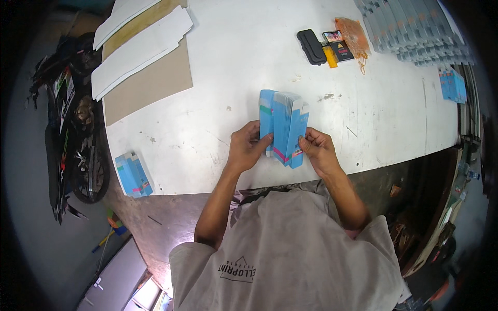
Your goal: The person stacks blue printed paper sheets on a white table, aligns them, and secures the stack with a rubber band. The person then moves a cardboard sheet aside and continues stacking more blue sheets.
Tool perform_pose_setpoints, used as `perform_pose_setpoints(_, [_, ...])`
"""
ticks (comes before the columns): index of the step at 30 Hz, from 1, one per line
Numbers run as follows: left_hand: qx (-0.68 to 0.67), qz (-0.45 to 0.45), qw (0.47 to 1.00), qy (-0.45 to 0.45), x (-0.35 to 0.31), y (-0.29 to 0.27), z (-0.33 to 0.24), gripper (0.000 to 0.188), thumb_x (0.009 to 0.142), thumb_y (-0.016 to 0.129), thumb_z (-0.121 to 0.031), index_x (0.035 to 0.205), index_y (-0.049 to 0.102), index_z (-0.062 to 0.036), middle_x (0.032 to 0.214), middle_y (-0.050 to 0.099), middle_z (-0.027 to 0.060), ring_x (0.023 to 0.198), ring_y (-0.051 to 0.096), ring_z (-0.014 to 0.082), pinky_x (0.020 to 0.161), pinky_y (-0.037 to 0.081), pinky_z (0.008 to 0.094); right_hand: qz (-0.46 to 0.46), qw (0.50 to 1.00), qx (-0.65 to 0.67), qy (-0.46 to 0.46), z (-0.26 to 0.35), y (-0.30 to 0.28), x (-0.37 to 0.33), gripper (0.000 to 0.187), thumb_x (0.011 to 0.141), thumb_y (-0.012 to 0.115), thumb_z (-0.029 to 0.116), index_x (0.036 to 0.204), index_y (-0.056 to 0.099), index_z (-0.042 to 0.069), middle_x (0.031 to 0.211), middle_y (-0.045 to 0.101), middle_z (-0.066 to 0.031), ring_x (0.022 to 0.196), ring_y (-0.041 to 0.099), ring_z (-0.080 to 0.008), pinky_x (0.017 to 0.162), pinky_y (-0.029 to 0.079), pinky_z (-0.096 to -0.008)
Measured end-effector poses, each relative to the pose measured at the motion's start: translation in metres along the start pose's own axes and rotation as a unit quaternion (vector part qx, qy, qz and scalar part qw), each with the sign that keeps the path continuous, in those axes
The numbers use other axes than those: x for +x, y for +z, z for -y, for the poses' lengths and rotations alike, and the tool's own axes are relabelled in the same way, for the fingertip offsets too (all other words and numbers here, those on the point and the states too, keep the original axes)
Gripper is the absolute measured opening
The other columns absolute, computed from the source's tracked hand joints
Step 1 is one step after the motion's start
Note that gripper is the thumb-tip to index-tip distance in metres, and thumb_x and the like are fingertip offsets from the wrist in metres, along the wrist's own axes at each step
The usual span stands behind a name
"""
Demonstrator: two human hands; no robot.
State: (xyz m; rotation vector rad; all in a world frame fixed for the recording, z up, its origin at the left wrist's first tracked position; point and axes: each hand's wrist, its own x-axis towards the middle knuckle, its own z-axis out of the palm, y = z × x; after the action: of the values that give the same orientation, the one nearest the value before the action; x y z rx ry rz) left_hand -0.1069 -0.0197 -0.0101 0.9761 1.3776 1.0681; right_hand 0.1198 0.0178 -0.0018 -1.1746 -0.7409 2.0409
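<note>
A stack of flat blue cartons [281, 124] with white edges stands fanned between my hands over the table's near side. My left hand [249, 144] grips its left side, thumb across the front and fingers behind. On the right, my right hand [317, 147] pinches the rightmost carton between thumb and fingers, and that carton leans slightly apart from the rest. A smaller pile of blue cartons [133, 174] lies at the table's near left corner.
White table [228, 62] spans the view. Cardboard sheets [150, 78] lie far left. A black case [311, 46], yellow lighter [330, 56], cigarette pack [340, 47] and orange plastic bag [353, 36] sit far right, near stacked grey-blue cartons [410, 26] and a blue bundle [453, 85]. A motorbike [78, 124] stands left.
</note>
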Motion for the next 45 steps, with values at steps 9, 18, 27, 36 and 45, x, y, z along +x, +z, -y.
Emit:
perform_pose_setpoints(9, [0.091,-0.011,0.995,-0.03,-0.01,0.016,-0.016,0.064,0.088,0.087,-0.037,0.127,0.059,0.0047,0.111,0.073,0.0154,0.091,0.072,0.0218,0.082,0.058,0.0342,-0.004,0.998,-0.068,0.006,0.001,0.006,-0.002,0.024,0.099,0.074,0.011,0.118,0.073,-0.005,0.101,0.073,-0.0058,0.091,0.067,-0.0147,0.086,0.054,-0.0301])
perform_pose_setpoints(18, [0.48,0.008,0.872,0.098,0.004,0.0,-0.071,0.081,0.07,0.094,-0.029,0.133,0.053,0.0036,0.115,0.064,0.0204,0.108,0.063,0.0385,0.094,0.051,0.0483,-0.008,0.895,-0.442,-0.057,0.059,-0.003,-0.023,0.034,0.094,0.081,0.023,0.113,0.073,-0.004,0.089,0.076,-0.0094,0.087,0.07,-0.0145,0.082,0.054,-0.0308])
perform_pose_setpoints(27, [0.577,0.079,0.8,0.145,0.011,0.002,-0.048,0.093,0.063,0.087,-0.029,0.139,0.047,0.0077,0.125,0.056,0.0202,0.116,0.052,0.0375,0.107,0.034,0.0519,0.155,0.841,-0.23,-0.465,0.038,0.086,0.042,0.072,0.091,0.075,0.037,0.147,0.05,-0.001,0.151,0.051,-0.0252,0.153,0.035,-0.0431,0.124,0.029,-0.0518])
perform_pose_setpoints(36, [0.571,0.044,0.806,0.15,0.016,0.02,-0.05,0.077,0.063,0.087,-0.019,0.127,0.051,0.0058,0.118,0.057,0.0194,0.114,0.052,0.0377,0.1,0.04,0.0489,-0.066,0.829,-0.31,-0.46,0.077,0.01,0.047,0.033,0.093,0.071,0.007,0.123,0.063,0.0,0.122,0.067,-0.0182,0.114,0.068,-0.0299,0.099,0.051,-0.0384])
perform_pose_setpoints(45, [0.578,0.081,0.806,0.1,0.012,0.014,-0.042,0.07,0.068,0.093,-0.027,0.12,0.056,0.0022,0.112,0.064,0.0197,0.102,0.061,0.0394,0.09,0.047,0.048,-0.479,0.727,-0.418,-0.261,0.115,-0.159,0.15,0.032,0.095,0.072,0.03,0.114,0.076,0.005,0.111,0.074,-0.0133,0.111,0.067,-0.0297,0.097,0.045,-0.0497])
